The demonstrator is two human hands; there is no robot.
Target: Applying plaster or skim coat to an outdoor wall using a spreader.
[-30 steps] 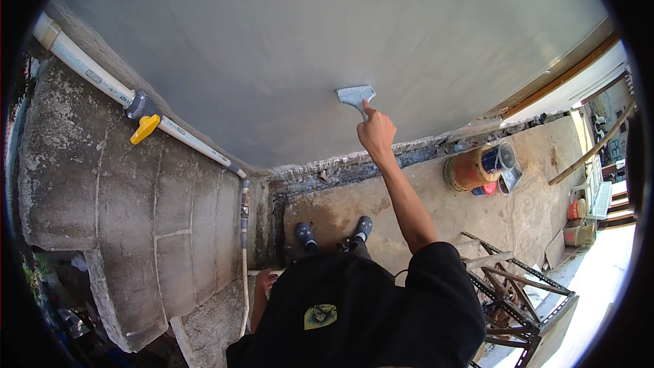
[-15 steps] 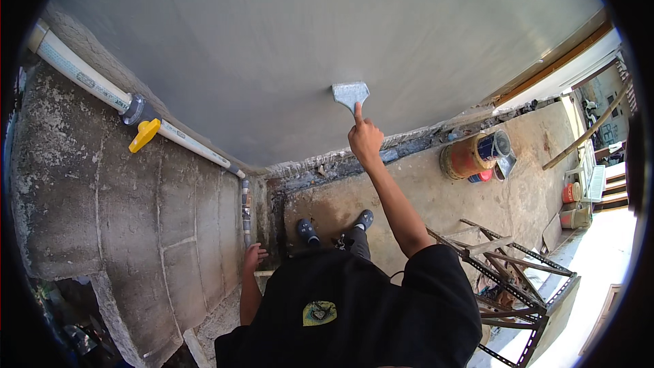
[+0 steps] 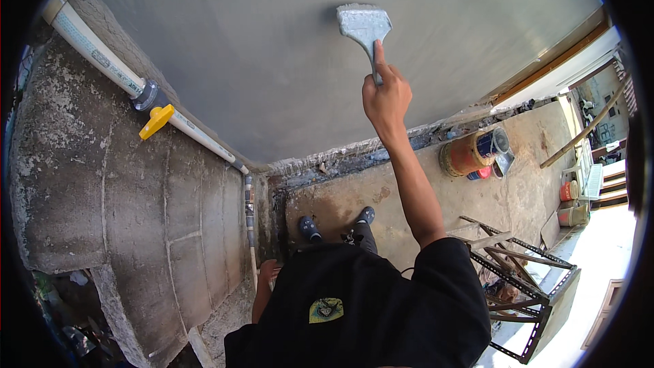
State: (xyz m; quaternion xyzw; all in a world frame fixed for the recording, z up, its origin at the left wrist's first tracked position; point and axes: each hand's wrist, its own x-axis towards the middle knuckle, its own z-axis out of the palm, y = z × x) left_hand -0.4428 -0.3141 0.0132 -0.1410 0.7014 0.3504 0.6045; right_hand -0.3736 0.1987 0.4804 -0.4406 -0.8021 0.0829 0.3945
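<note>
My right hand (image 3: 386, 99) is closed around the handle of a wide flat brush (image 3: 365, 24), its index finger stretched along the neck. Whitish-grey material coats the broad head, which points up at the smooth grey wall (image 3: 259, 48) and casts a shadow on it. Whether the bristles touch the wall is hard to tell. Low on the left, beside the block wall and the lower pipe, is my left hand (image 3: 268, 270). My black shirt hides part of it, so its fingers cannot be made out clearly.
A white pipe (image 3: 95, 48) with a yellow valve handle (image 3: 157, 121) runs along the rough block wall (image 3: 136, 191) at left. Stacked buckets (image 3: 465, 153) stand on the concrete floor at right. Nearer is a metal-framed stand (image 3: 524, 276); a pole (image 3: 586, 126) leans farther right.
My right hand has carried the brush upward and slightly right along the wall. My left hand has dropped lower and right, closer against my shirt. The view has shifted slightly.
</note>
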